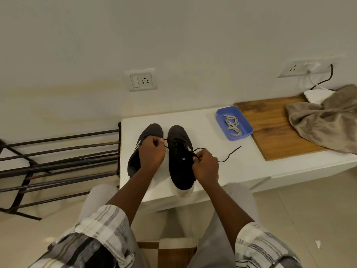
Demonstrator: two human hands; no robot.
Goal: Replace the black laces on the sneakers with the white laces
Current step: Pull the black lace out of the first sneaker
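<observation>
Two black sneakers stand side by side on a white table (pixel 202 122), toes toward the wall. My left hand (pixel 151 151) hovers over the left sneaker (pixel 152 130) and pinches one end of the black lace (pixel 229 154). My right hand (pixel 205 166) sits at the right side of the right sneaker (pixel 179 151) and pinches the lace's other strand. That strand's loose tail trails right across the table. The white laces (pixel 232 125) lie coiled in a blue tray (pixel 245 122) at the back right.
A wooden board (pixel 270 128) lies right of the tray with a beige cloth (pixel 324 120) heaped on it. A dark metal shoe rack (pixel 58 161) stands left of the table. Wall sockets (pixel 142 80) sit above. My knees are under the table's front edge.
</observation>
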